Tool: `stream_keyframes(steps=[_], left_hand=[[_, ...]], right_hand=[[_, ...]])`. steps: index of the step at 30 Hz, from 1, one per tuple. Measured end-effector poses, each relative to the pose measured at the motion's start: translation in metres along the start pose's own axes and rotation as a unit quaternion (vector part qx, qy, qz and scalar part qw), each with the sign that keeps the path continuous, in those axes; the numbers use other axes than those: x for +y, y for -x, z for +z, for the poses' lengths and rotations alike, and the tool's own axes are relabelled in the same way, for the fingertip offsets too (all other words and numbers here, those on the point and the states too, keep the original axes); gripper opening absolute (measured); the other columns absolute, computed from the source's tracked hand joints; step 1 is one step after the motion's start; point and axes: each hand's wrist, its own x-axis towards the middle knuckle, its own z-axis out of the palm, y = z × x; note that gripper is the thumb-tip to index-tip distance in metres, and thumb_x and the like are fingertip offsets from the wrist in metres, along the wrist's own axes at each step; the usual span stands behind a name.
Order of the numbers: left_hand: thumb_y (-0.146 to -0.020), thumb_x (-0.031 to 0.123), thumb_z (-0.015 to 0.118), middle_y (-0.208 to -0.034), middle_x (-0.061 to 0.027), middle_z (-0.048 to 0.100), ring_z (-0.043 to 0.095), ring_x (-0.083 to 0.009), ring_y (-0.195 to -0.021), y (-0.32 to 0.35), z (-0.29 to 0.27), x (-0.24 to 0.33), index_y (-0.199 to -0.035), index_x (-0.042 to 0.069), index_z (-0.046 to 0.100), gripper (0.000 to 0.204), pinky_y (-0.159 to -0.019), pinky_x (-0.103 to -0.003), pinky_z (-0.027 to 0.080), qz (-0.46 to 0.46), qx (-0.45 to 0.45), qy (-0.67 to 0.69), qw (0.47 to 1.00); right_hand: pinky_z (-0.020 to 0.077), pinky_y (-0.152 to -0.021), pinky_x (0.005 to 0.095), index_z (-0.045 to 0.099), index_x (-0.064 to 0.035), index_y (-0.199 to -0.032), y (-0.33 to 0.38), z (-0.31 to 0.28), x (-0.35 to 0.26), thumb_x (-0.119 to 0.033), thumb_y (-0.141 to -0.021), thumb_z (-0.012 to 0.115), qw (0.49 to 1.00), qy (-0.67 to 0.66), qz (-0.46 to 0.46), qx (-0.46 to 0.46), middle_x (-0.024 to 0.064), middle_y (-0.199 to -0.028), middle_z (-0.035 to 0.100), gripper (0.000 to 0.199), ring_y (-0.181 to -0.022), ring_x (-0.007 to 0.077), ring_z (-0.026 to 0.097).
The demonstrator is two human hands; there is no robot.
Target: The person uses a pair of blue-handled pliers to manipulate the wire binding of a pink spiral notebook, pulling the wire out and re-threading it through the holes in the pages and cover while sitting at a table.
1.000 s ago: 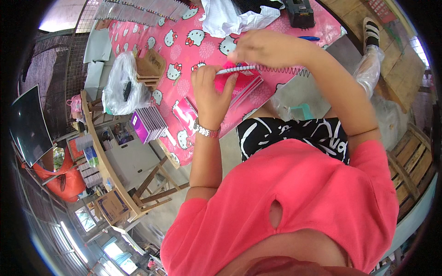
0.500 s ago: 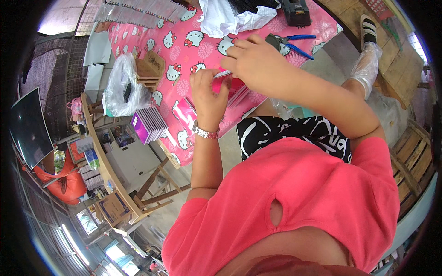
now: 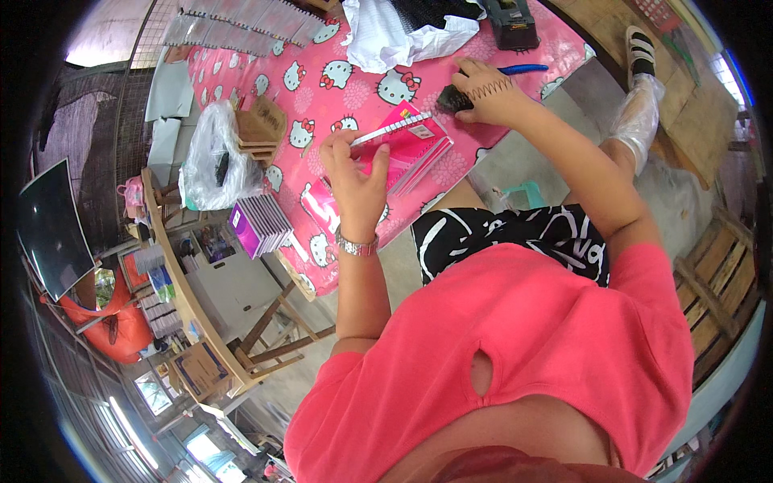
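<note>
My left hand [image 3: 354, 173] is closed on a notebook [image 3: 407, 153] with a bright pink cover, its fingers at the white punched edge and its thumb over the cover. More pink covers and page edges show beneath it on the table. To the right, my right hand [image 3: 493, 98] reaches over the tabletop with fingers curled at a dark bundle [image 3: 454, 100]. A thin black spiral coil [image 3: 489, 87] lies across those fingers. One blue handle of the pliers [image 3: 523, 69] sticks out beyond the hand; the other parts are hidden.
A pink patterned cloth covers the table [image 3: 302, 97]. Around it are spiral-bound notebooks [image 3: 241, 24], white crumpled wrapping [image 3: 386, 36], a black case [image 3: 514, 24], brown blocks [image 3: 260, 129], a clear plastic bag [image 3: 217, 161] and a purple notebook stack [image 3: 262, 224].
My right hand has left the notebook edge and moved right to the dark bundle and pliers. The left hand still holds the notebook, whose pink cover is now more exposed.
</note>
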Motion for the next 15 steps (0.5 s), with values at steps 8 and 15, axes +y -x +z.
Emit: stream_keyframes(steps=[8,15], left_hand=[[-0.074,0.007,0.082,-0.094,-0.0066,0.055,0.057,-0.0147,-0.076,-0.006,0.004,-0.014,-0.093,0.003,0.06,0.03,-0.066,-0.027,0.048,-0.034,-0.052,0.112,0.992],[-0.078,0.002,0.079,-0.094,-0.0016,0.056,0.055,-0.0085,-0.077,-0.006,0.006,-0.02,-0.097,0.004,0.058,0.029,-0.069,-0.024,0.047,-0.005,-0.071,0.155,0.985]], right_hand=[[0.0483,-0.081,0.03,0.068,-0.0025,-0.106,-0.032,-0.074,-0.036,-0.022,-0.077,0.069,0.621,-0.775,0.01,-0.114,0.0072,-0.088,0.066,0.034,-0.082,0.0135,0.059],[0.0496,-0.082,0.032,0.068,0.0057,-0.108,-0.034,-0.085,-0.041,-0.022,-0.078,0.067,0.729,-0.655,0.015,-0.198,0.0063,-0.096,0.068,0.041,-0.087,0.0164,0.062]])
